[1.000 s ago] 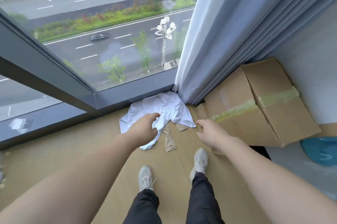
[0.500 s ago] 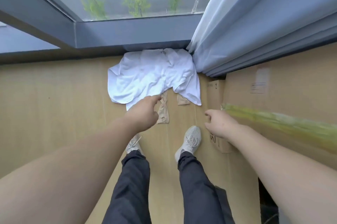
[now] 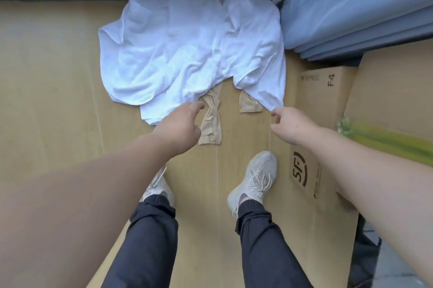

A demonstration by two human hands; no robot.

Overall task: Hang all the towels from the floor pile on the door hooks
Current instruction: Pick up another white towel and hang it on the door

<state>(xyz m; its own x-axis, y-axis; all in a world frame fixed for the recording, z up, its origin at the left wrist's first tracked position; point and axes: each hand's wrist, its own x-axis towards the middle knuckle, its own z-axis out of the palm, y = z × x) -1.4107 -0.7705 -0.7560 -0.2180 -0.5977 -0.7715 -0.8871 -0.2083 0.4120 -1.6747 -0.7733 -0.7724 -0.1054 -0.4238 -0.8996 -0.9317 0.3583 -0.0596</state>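
First pickup underway: the white towel (image 3: 187,53) lies crumpled on the floor at twelve o'clock. The right hand (image 3: 290,126) pinches its corner; the left hand (image 3: 180,128) reaches, fingers apart. Next: grip, lift.

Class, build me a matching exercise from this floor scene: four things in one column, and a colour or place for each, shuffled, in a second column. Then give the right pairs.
Column one:
1. towel pile
2. curtain
3. small flat cardboard box
4. right hand

Column two:
A. pale blue-grey, hanging in folds at the upper right
B. printed with "SF EXPRESS", lying right of the right shoe
C. white, crumpled on the floor ahead of the feet
D. fingertips at the near right corner of the white cloth

Pairs: 1-C, 2-A, 3-B, 4-D
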